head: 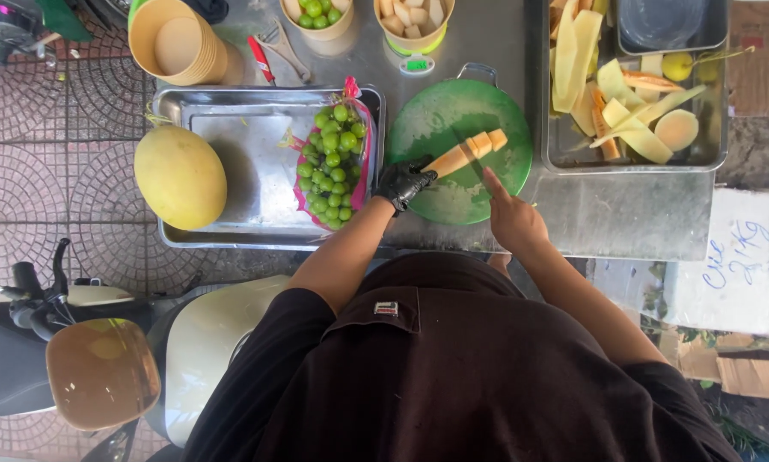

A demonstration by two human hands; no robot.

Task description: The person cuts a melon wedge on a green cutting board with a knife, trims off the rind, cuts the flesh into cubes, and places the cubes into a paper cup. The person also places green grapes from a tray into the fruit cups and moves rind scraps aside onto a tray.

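Melon strip: orange melon strip [468, 152] lies on the round green cutting board [458, 151], its far end cut into two or three short pieces at about 2 o'clock
Left hand: black-gloved left hand [404, 182] grips the strip's near end, at 8 o'clock on the board
Right hand: bare right hand [513, 219] closed around a knife [470, 162], forefinger stretched along it; blade crosses the strip
Steel bench [624, 214]: carries board and trays
Left tray [239, 162]: one whole yellow melon [180, 176] at 9 o'clock, one bag of green grapes [333, 167] at 3 o'clock
Right tray [564, 145]: melon peel and scraps
Cups at 12 o'clock: one of green grapes [318, 15], one of melon pieces [412, 17]
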